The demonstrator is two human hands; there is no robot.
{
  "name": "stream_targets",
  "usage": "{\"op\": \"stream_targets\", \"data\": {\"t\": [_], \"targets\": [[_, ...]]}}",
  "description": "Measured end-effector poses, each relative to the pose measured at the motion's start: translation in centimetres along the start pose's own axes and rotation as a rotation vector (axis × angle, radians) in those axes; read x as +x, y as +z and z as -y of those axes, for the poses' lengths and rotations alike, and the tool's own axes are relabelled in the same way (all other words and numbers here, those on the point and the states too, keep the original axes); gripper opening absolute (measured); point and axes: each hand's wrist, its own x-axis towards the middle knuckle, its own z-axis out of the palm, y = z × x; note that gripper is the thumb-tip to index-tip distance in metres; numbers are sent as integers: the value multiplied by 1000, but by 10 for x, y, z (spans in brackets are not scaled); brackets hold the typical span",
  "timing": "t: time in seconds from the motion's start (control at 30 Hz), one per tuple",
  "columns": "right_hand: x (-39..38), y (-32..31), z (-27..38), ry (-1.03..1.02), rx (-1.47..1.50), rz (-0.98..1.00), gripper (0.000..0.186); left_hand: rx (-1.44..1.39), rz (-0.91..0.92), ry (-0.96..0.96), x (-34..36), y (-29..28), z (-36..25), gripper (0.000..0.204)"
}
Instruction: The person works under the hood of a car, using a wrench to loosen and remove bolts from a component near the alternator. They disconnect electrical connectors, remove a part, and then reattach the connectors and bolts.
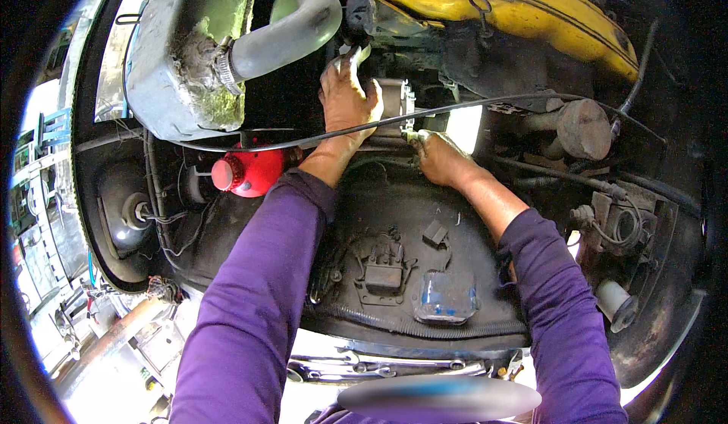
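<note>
Inside a vehicle's engine bay, my left hand (349, 94) rests against the left side of a brown-grey cylindrical metal part (392, 104) with a bright, bolted rim. Its thumb and forefinger are spread apart; its other fingers are mostly hidden. At the lower right of that rim, my right hand (441, 156) has its fingers curled in and closed. Whatever they grip is too small and shadowed to name. A thin black cable (292, 140) crosses the bay, passing over the metal part close to both hands.
At the upper left, a grey hose (292, 41) clamps onto a grey box (163, 83). A yellow engine cover (523, 15) lies at the upper right. Left of my left wrist sits a red-capped container (254, 172). Several wrenches (387, 369) lie along the near edge.
</note>
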Motion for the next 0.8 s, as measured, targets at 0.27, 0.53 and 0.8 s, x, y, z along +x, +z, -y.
{"op": "stream_targets", "data": {"t": [0.27,0.53,0.8], "targets": [[-4,8,4,90,-16,-58,23,-82,-31,71,1,-1,3,56],[-2,-17,15,82,-64,81,30,-3,-41,78,1,-5,-3,55],[-2,-12,15,145,-46,51,35,25,-23,-6,-3,1,-1,57]]}}
